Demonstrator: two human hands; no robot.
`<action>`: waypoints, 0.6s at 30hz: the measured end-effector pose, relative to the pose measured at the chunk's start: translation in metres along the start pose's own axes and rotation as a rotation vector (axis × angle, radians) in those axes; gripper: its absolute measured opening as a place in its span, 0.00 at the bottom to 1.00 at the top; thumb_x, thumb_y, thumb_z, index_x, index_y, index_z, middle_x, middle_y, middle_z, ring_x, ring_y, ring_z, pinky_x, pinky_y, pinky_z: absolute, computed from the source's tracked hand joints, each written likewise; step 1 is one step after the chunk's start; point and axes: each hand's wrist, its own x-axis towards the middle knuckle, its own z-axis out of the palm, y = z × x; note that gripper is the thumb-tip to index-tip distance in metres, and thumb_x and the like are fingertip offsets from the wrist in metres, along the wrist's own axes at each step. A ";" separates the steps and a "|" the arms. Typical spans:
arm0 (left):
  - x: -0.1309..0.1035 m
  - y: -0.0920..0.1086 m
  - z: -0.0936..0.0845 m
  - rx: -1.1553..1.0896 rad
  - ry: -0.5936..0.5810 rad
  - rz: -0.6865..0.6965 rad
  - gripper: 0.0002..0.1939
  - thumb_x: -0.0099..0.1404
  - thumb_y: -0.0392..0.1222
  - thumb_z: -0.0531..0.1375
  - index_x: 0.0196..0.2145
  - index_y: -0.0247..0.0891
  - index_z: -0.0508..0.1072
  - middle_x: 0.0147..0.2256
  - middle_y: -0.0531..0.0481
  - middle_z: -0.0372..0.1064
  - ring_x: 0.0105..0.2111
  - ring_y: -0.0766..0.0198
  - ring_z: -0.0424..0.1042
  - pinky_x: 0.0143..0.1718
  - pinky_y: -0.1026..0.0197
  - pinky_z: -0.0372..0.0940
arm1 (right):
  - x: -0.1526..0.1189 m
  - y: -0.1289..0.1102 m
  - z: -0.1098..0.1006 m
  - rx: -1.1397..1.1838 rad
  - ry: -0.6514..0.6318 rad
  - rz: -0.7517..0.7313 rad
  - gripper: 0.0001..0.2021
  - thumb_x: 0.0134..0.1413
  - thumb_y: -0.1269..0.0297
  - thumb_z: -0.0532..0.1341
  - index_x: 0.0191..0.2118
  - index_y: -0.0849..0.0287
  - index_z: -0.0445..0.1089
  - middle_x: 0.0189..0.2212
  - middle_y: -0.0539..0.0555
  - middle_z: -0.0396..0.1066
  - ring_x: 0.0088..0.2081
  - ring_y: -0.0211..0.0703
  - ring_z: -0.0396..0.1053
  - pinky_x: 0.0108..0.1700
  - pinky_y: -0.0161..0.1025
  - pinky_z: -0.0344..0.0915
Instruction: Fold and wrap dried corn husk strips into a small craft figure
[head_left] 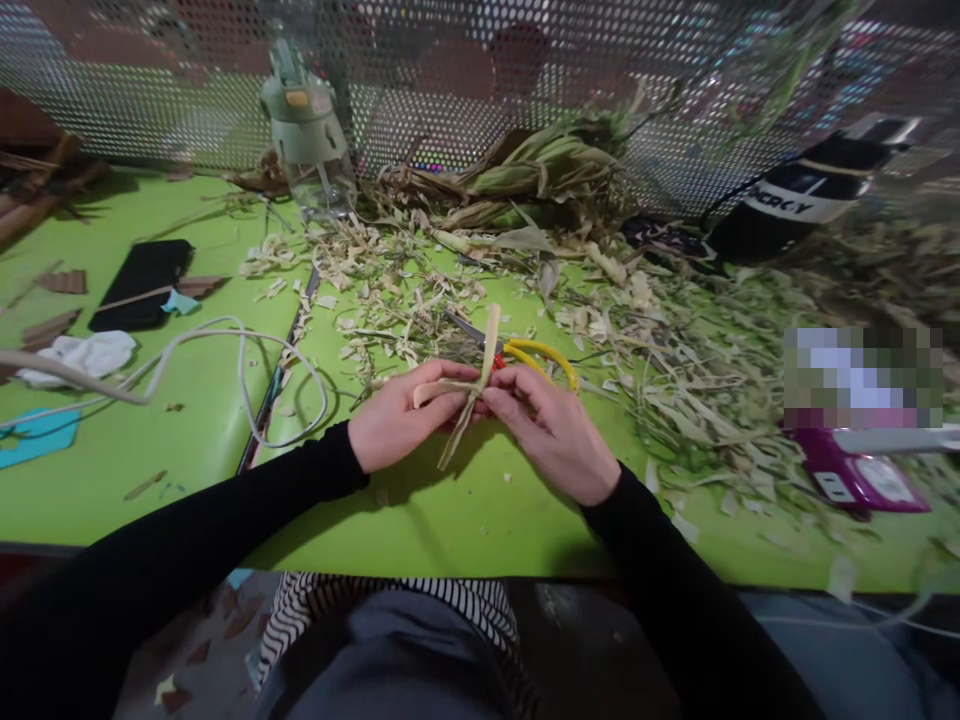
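Between my two hands, just above the green table, are pale corn husk strips (489, 345) that cross at the fingertips. One strip points up, one lies leftward over my left hand, and a twisted end hangs down toward me. My left hand (409, 410) pinches the strips from the left with thumb and fingers. From the other side, my right hand (551, 425) closes thumb and forefinger on them where they cross. Scissors (536, 355) with yellow and red handles lie just behind my hands, partly hidden by the right one.
Husk scraps (397, 290) cover the table's (420, 530) back and right. A husk bundle (547, 165) leans on the perforated screen (420, 60). A green-topped bottle (309, 130), black bottle (802, 190), black phone (142, 285), looped white cable (241, 375) and purple packet (862, 475) stand around.
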 end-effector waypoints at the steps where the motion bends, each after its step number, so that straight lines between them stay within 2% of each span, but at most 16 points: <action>1: 0.000 -0.002 0.000 0.047 0.008 0.022 0.12 0.62 0.40 0.56 0.43 0.35 0.65 0.33 0.48 0.74 0.32 0.66 0.73 0.36 0.61 0.69 | 0.000 0.001 0.001 0.015 -0.002 0.007 0.08 0.61 0.60 0.54 0.34 0.59 0.65 0.27 0.49 0.72 0.28 0.35 0.68 0.29 0.32 0.62; 5: -0.002 -0.007 -0.002 0.233 0.033 0.094 0.11 0.61 0.47 0.57 0.38 0.37 0.65 0.28 0.52 0.71 0.25 0.67 0.70 0.28 0.63 0.67 | 0.000 0.003 0.006 0.093 0.009 0.030 0.10 0.56 0.57 0.59 0.35 0.59 0.65 0.26 0.49 0.68 0.26 0.35 0.65 0.28 0.33 0.62; 8: -0.005 -0.006 -0.003 0.379 0.059 0.145 0.11 0.61 0.48 0.57 0.33 0.37 0.66 0.27 0.53 0.70 0.25 0.67 0.70 0.28 0.63 0.65 | 0.000 0.004 0.008 0.161 -0.010 0.030 0.12 0.52 0.57 0.62 0.36 0.60 0.67 0.26 0.49 0.66 0.26 0.34 0.63 0.27 0.32 0.62; 12: -0.007 -0.001 -0.004 0.582 0.121 0.177 0.09 0.60 0.47 0.56 0.32 0.37 0.67 0.26 0.53 0.69 0.25 0.67 0.68 0.28 0.64 0.62 | -0.001 0.005 0.006 0.191 -0.043 0.003 0.09 0.54 0.59 0.61 0.35 0.59 0.67 0.25 0.48 0.65 0.25 0.34 0.61 0.27 0.32 0.61; 18: -0.008 0.002 -0.004 0.657 0.061 0.194 0.11 0.62 0.48 0.54 0.30 0.37 0.66 0.25 0.54 0.68 0.25 0.68 0.64 0.28 0.65 0.59 | -0.002 0.002 0.003 0.132 -0.083 -0.035 0.06 0.52 0.62 0.61 0.32 0.59 0.65 0.24 0.47 0.62 0.24 0.33 0.59 0.26 0.32 0.59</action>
